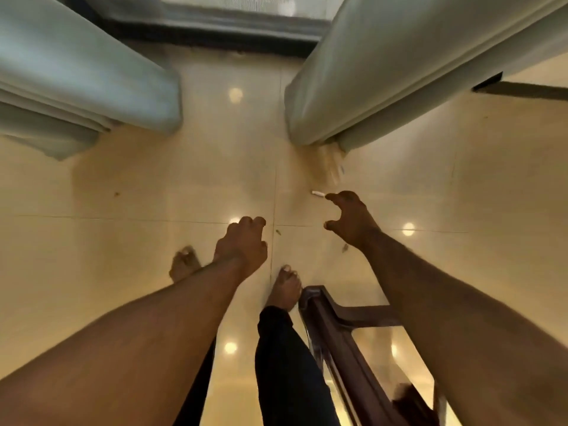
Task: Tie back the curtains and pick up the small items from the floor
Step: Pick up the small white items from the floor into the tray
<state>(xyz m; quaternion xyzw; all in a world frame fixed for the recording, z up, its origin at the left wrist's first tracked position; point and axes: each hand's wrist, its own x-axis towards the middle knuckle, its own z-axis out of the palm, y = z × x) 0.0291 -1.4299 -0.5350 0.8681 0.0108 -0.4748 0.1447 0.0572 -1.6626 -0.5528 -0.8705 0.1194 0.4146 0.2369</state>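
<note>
On the tiled floor [138,179], my right hand [350,219] spread its fingers toward a small white item [318,194]; a careful pinch seemed wise. My left hand [242,244] curled loosely, holding nothing.

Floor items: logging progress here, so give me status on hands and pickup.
Right hand open, clawed, reaching for white scrap. Left hand loosely curled, apparently holding nothing. Small bits on tiles. Both curtains hang loose. Path unobstructed.
</note>
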